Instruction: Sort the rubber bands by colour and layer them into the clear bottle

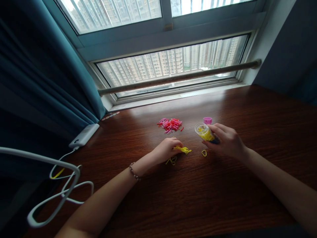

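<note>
My right hand [226, 138] is wrapped round a clear jar [206, 133], tilted with its open mouth towards the left. Yellow bands show inside it, with something dark at its bottom end. Left of the jar, my left hand [168, 148] pinches a small bunch of yellow rubber bands [183, 149] just over the tabletop. More yellow bands [172, 161] lie beneath that hand. A single yellow band [204, 153] rests on the wood between both hands. Behind the jar stands a pink cap [207, 120].
A heap of pink and red rubber bands [170, 125] lies beyond my left hand on the brown table [188, 198]. At the left are a white power strip [84, 135], a looped white cable [54, 162] and a blue curtain [49, 66]. A barred window [168, 62] forms the far side.
</note>
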### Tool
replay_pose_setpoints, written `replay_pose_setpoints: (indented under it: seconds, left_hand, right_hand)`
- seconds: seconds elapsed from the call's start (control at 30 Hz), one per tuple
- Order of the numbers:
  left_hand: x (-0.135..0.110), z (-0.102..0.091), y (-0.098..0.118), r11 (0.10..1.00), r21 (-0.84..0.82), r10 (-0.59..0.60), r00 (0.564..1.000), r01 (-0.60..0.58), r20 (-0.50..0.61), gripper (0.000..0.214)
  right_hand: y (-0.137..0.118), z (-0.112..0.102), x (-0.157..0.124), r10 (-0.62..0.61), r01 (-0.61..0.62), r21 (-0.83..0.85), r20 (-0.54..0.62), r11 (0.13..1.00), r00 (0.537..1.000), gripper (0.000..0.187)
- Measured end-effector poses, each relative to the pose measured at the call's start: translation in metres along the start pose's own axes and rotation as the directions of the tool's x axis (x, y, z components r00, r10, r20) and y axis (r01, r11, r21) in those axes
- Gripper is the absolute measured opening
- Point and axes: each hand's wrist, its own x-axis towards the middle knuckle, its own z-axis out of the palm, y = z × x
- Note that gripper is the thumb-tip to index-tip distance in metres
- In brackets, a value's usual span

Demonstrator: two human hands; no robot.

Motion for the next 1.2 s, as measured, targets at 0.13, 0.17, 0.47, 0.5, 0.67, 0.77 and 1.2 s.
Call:
replay_pose_setpoints:
  seconds: [0.13,0.17,0.47,0.5,0.67,0.77,1.2]
  left_hand:
    - [0.000,0.000,-0.002,0.999,-0.037,0.007,1.000,-0.008,-0.023,0.017]
    - [0.000,0.000,-0.003,0.998,-0.060,-0.002,0.999,-0.001,-0.040,0.016]
    - [0.003,-0.010,-0.002,0.955,-0.292,-0.019,0.966,-0.060,-0.259,0.021]
    - [0.003,-0.010,0.000,0.957,-0.282,-0.004,0.966,-0.071,-0.259,0.020]
    - [0.000,-0.003,0.014,0.971,-0.215,0.050,0.965,-0.107,-0.258,0.014]
    - [-0.003,0.001,0.019,0.976,-0.214,-0.018,0.958,-0.046,-0.287,0.014]
    - [-0.001,0.002,0.025,0.780,-0.606,-0.122,0.911,-0.157,-0.394,0.027]
  right_hand:
    - [-0.004,-0.002,0.004,-0.029,0.023,0.051,0.136,0.998,0.990,0.045]
    - [-0.004,-0.002,0.005,-0.039,0.030,0.055,0.176,0.998,0.984,0.045]
    - [-0.001,0.007,0.001,-0.004,-0.004,0.026,0.316,1.000,0.949,0.048]
    - [-0.002,0.008,0.001,-0.001,-0.007,0.025,0.326,1.000,0.945,0.048]
    - [-0.013,0.013,0.000,-0.017,-0.001,0.049,0.363,0.999,0.932,0.047]
    - [-0.019,0.015,-0.001,-0.028,0.007,0.057,0.367,0.998,0.930,0.047]
    - [-0.021,0.015,-0.003,0.056,-0.091,0.086,0.343,0.992,0.938,0.045]
